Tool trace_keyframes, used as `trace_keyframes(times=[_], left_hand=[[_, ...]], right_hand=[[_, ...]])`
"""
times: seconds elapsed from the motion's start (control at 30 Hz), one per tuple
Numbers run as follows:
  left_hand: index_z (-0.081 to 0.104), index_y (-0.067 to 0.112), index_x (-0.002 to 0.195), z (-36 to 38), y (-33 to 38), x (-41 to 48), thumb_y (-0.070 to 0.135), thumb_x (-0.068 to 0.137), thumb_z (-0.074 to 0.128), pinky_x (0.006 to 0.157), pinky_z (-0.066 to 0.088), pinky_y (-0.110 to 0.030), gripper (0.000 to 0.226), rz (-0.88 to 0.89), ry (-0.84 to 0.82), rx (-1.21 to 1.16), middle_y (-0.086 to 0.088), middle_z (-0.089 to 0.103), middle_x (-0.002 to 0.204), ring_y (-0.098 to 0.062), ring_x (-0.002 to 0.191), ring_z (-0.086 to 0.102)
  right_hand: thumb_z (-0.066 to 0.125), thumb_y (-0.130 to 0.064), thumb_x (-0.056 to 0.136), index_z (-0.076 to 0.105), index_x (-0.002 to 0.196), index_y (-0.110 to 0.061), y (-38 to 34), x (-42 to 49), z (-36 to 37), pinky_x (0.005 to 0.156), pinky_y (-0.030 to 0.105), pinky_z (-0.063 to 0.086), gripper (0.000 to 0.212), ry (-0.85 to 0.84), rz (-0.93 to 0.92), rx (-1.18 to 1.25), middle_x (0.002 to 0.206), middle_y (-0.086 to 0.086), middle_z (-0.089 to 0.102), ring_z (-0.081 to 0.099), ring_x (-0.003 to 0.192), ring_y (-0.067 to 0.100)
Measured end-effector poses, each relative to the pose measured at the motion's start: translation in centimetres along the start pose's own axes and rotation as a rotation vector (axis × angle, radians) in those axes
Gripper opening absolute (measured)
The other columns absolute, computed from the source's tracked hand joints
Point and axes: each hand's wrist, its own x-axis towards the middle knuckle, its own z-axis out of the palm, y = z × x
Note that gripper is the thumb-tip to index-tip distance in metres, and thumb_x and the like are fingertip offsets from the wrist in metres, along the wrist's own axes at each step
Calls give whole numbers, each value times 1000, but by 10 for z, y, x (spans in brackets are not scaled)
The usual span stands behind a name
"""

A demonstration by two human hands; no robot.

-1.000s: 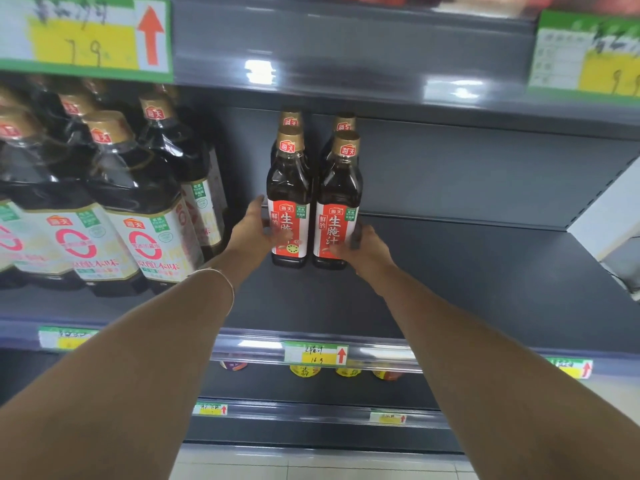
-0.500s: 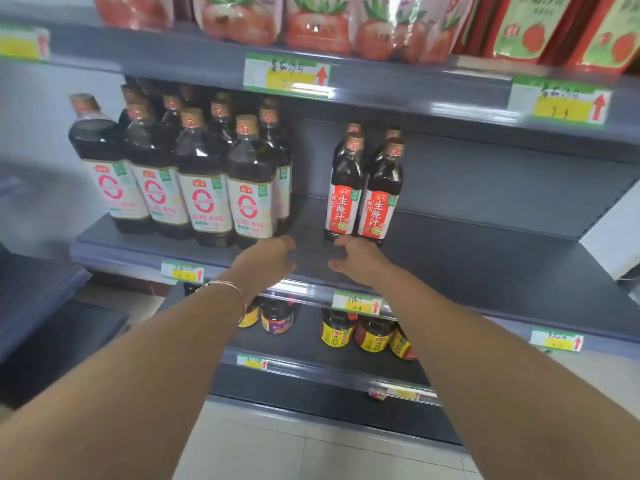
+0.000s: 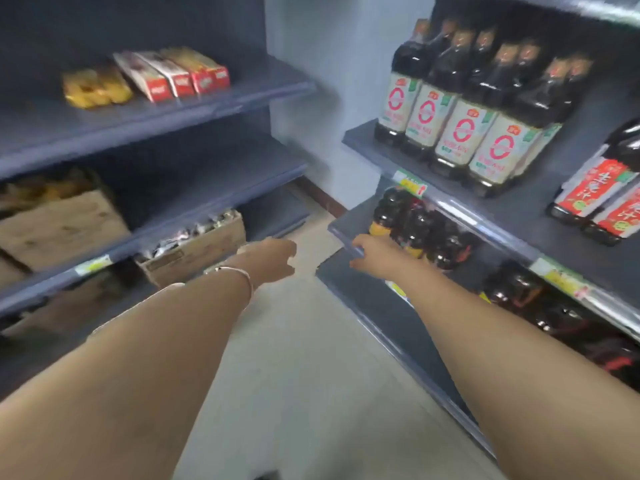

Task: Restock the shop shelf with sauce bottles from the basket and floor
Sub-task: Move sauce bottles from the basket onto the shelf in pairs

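- Grey metal shelf (image 3: 540,209) stands on the person's right. The whole shot is motion-blurred.
- White-label bottles (image 3: 460,129) of dark sauce, each with a red ring on the label, stand upright in tight rows at the shelf's left end, on the upper tier in view.
- Red-label bottles (image 3: 595,199), two showing, are on the same tier further right along the shelf, with a gap between the groups.
- Jars (image 3: 415,230), dark with yellow labels, sit on the shelf's tier below. They are too blurred to read.
- Tag (image 3: 412,183) is on the shelf's front rail, under the white-label bottles.
- Right hand (image 3: 372,251) is at the left front corner of the shelf's lower tier, fingers loosely out, grasping nothing. Cannot tell whether it touches the rim or is just in front.
- Left hand (image 3: 273,261) is off the shelf's left end, above the floor (image 3: 304,375), fingers loosely curled, empty. There is a bangle (image 3: 239,275) on the wrist.
- Rack (image 3: 173,109) stands across the aisle from the shelf. It has red boxes (image 3: 176,76) and yellow packs (image 3: 95,86) up top, and wooden crates (image 3: 62,226) lower down.
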Motion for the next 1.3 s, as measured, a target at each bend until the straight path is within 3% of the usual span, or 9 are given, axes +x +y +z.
trace_keyframes(times=[0.13, 0.37, 0.57, 0.77, 0.9, 1.03, 1.13, 1.23, 1.3], left_hand=[[52, 24, 120, 9, -108, -46, 31, 85, 51, 92, 48, -38, 36, -170, -24, -37, -5, 56, 127, -29, 113, 55], [46, 34, 124, 25, -291, -93, 39, 87, 49, 79, 48, -38, 38, -399, -3, -128, -9, 57, 120, -32, 104, 59], [49, 22, 122, 55, -398, -84, 30, 90, 48, 74, 45, -35, 33, -475, -79, -131, -9, 57, 120, -31, 103, 59], [48, 25, 122, 114, -455, -37, 29, 90, 45, 72, 42, -32, 32, -489, -151, -180, -7, 58, 122, -29, 104, 59], [45, 25, 128, 173, -480, 8, 32, 92, 45, 76, 41, -30, 37, -471, -187, -223, -7, 53, 128, -27, 111, 56], [46, 24, 126, 250, -499, 48, 32, 92, 46, 85, 47, -35, 35, -481, -236, -318, -9, 54, 126, -28, 106, 56], [47, 26, 123, 315, -508, 57, 31, 91, 45, 73, 41, -30, 33, -508, -283, -369, -7, 54, 125, -28, 105, 57], [44, 25, 124, 381, -520, 60, 27, 88, 48, 75, 39, -32, 37, -506, -325, -409, -7, 51, 126, -29, 112, 53], [38, 26, 129, 420, -531, 63, 25, 84, 54, 83, 43, -37, 47, -480, -342, -422, -8, 46, 128, -29, 116, 49]], right_hand=[[57, -32, 89, 44, 136, -18, -108, 30, 43, 100, 34, 41, 51, -85, -136, 3, 137, 12, 49, 48, 125, 27], [63, -31, 86, 50, 129, -20, -293, 96, 122, 92, 36, 47, 47, -181, -303, -16, 122, 14, 58, 58, 106, 29], [62, -30, 87, 49, 132, -19, -386, 163, 191, 90, 34, 46, 48, -267, -331, 2, 127, 10, 56, 55, 111, 28], [62, -32, 87, 52, 127, -19, -399, 233, 255, 87, 35, 49, 44, -362, -302, -43, 119, 9, 58, 58, 103, 28], [65, -27, 85, 57, 119, -17, -390, 280, 309, 70, 23, 43, 36, -443, -282, -16, 100, 0, 63, 59, 77, 15], [61, -24, 85, 56, 121, -15, -376, 314, 389, 77, 27, 41, 38, -504, -227, 1, 103, 5, 63, 60, 102, 28], [62, -27, 86, 52, 126, -17, -365, 326, 457, 79, 26, 43, 42, -593, -227, -79, 122, 12, 57, 59, 103, 28], [60, -27, 87, 46, 133, -22, -357, 336, 523, 91, 35, 47, 48, -633, -277, -157, 128, 10, 53, 57, 109, 26], [56, -26, 86, 43, 133, -26, -355, 343, 562, 87, 37, 47, 49, -618, -320, -231, 128, 8, 50, 55, 109, 27]])
